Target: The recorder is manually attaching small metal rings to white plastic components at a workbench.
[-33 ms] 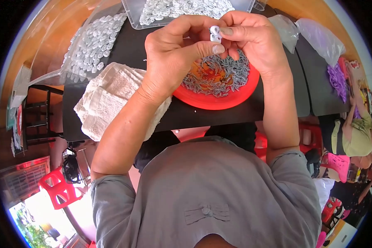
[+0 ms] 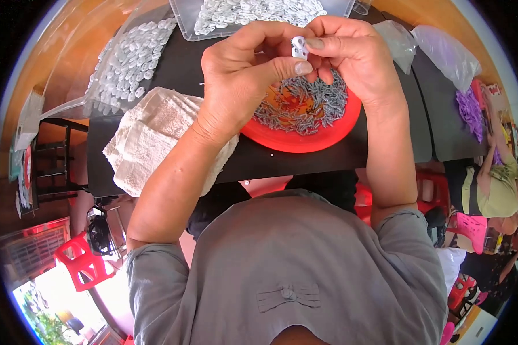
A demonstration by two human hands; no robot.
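A small white plastic piece with round holes (image 2: 299,48) is pinched between my two hands, above the far part of a red basin (image 2: 302,145). My left hand (image 2: 239,75) has its thumb at the lower end of the piece, its fingers curled behind. On the piece's right side rests the thumb of my right hand (image 2: 360,60), with its other fingers bent underneath. Whatever lies behind the piece is hidden by my fingers. Many grey screws (image 2: 328,106) lie in the basin, around an orange-looking bottom.
Beyond my hands stands a clear bin (image 2: 204,35) of white oval pieces. More such pieces (image 2: 129,63) lie in a clear container at left. A cream towel (image 2: 149,138) lies by my left forearm. Plastic bags (image 2: 446,54) and a purple bundle (image 2: 469,115) are at right, near another person (image 2: 492,187).
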